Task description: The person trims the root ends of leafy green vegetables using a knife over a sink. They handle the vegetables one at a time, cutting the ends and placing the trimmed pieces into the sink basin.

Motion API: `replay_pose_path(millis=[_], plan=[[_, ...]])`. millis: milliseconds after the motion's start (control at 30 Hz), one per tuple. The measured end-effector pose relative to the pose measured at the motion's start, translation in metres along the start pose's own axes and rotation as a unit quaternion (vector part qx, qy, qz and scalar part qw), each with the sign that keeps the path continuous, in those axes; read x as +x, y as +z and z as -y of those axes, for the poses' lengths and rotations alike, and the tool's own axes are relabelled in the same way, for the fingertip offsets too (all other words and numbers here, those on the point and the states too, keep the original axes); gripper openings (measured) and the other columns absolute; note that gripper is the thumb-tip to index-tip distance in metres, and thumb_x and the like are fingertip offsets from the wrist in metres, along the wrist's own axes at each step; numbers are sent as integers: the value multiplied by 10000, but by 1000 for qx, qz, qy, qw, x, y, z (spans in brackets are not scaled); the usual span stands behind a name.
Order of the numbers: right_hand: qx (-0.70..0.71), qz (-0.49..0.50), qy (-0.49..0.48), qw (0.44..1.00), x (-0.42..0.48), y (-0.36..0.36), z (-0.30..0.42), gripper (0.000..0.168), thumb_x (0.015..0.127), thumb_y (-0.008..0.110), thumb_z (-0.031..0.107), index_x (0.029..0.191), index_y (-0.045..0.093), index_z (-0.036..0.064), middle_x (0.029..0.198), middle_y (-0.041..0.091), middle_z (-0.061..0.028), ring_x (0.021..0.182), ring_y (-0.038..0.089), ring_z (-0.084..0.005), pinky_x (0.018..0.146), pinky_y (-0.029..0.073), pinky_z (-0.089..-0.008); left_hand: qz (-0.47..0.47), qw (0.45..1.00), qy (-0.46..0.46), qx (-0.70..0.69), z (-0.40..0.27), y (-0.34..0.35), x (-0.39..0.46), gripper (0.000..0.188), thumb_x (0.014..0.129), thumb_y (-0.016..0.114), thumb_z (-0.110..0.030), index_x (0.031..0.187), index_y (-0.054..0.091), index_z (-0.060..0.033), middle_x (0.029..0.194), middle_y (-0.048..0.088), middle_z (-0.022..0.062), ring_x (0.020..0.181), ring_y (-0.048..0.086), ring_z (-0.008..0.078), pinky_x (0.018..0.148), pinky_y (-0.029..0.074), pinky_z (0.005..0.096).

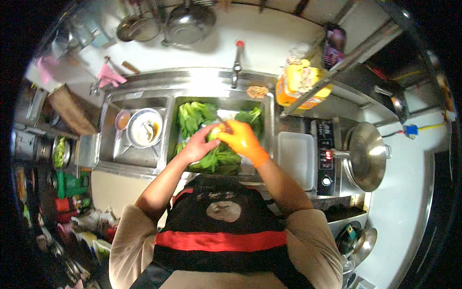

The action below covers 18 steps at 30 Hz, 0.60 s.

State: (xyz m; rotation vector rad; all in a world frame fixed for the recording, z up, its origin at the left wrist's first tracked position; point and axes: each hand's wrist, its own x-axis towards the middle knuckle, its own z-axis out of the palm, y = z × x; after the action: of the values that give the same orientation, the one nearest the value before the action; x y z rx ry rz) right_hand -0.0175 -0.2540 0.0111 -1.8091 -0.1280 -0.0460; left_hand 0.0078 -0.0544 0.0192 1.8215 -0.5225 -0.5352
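Over the right basin of a steel sink (172, 108), my two hands meet around a pale green vegetable piece (213, 133). My bare left hand (197, 145) grips it from the left. My right hand (242, 140), in an orange glove, holds a thin, dark, knife-like tool (221, 120) against the piece; blur and the fingers hide most of the tool. Beneath and around my hands, leafy greens (195, 117) fill much of the basin. More leaves (214, 160) lie nearer my apron, and another bunch (249, 115) rests at the basin's far right.
A white bowl (139, 123) and a small pinkish bowl (122, 119) sit in the left basin. The faucet (236, 68) rises behind the sink. To the right are a yellow-orange jug (297, 83), a white plastic tub (296, 159) and a wok (368, 155) on an induction cooker (325, 162).
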Motion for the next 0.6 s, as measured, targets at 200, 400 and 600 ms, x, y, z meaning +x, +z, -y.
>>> replay_pose_path(millis=[200,400,600], plan=[[-105,63,20,992,3,-6,10,320,776,722,250,924,632,-19,839,655,-231,786,656,-420,667,488,-461,-63,992,23,104,-12,1,-3,450,885,757,-153,1262,526,-68,1050,690,148,942,688,253,825,530,412],[-206,-9,-63,977,0,7,0,202,823,686,215,866,607,34,817,658,-202,791,649,-438,673,493,-515,-69,951,48,299,-18,2,-5,342,917,664,-179,1216,535,-76,1046,664,228,980,633,452,792,509,514],[-221,35,-97,970,0,2,-12,205,839,681,234,862,613,42,790,662,-191,774,652,-432,655,493,-519,22,969,1,247,-16,-14,-8,360,942,633,-230,1260,559,-78,1033,684,226,981,644,445,818,511,520]])
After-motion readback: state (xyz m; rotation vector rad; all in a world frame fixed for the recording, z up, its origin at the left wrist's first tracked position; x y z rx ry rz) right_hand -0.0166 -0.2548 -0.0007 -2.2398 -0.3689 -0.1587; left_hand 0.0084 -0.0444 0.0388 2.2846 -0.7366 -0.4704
